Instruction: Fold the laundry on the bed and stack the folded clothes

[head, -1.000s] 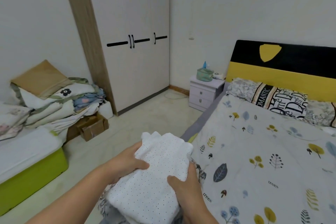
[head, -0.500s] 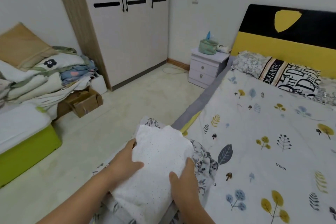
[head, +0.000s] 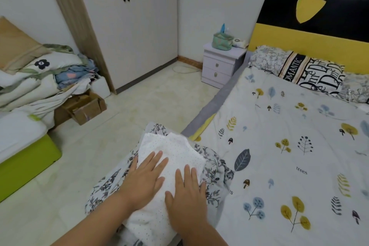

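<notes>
At lower centre of the frame, the left hand (head: 143, 177) and right hand (head: 186, 191) press flat, fingers spread, on a folded white dotted garment (head: 175, 156) atop floral clothes (head: 215, 168) at the bed's (head: 279, 126) corner; smoothing evenly outward should keep the stack square.

I see soft matt cloth under my hands: a white dotted garment (head: 175, 158), finely textured, on a thin floral-print fabric (head: 215, 168). The bed (head: 289, 146) wears a smooth printed cotton-like sheet. At ten o'clock, a cardboard box (head: 85, 107), dull and creased. The wardrobe (head: 131, 32) looks smooth matt laminate with wood-grain trim; the floor (head: 139, 110) is glossy tile.
</notes>
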A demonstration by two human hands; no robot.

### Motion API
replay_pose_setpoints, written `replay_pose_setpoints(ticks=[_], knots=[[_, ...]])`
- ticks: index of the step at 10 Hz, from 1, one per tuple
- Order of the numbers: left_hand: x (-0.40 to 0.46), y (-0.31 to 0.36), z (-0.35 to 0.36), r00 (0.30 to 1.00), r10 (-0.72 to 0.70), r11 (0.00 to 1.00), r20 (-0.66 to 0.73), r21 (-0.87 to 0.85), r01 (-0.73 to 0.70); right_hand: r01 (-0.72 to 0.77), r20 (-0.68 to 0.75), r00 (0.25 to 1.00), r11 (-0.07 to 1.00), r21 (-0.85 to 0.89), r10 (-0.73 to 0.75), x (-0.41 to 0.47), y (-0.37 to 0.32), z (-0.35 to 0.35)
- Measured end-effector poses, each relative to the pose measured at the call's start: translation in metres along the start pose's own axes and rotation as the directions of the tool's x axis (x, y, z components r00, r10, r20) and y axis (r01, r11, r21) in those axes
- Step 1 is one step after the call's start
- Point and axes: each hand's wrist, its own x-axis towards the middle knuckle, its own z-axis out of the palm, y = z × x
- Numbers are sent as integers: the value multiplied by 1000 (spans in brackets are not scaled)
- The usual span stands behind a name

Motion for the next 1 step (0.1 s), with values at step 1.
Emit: replay_pose_setpoints(ticks=[1], knots=[[-3, 3, -11, 999, -30, 995, 33, -97, 33, 13, 7, 1000, 995, 103, -14, -3, 2, -11]])
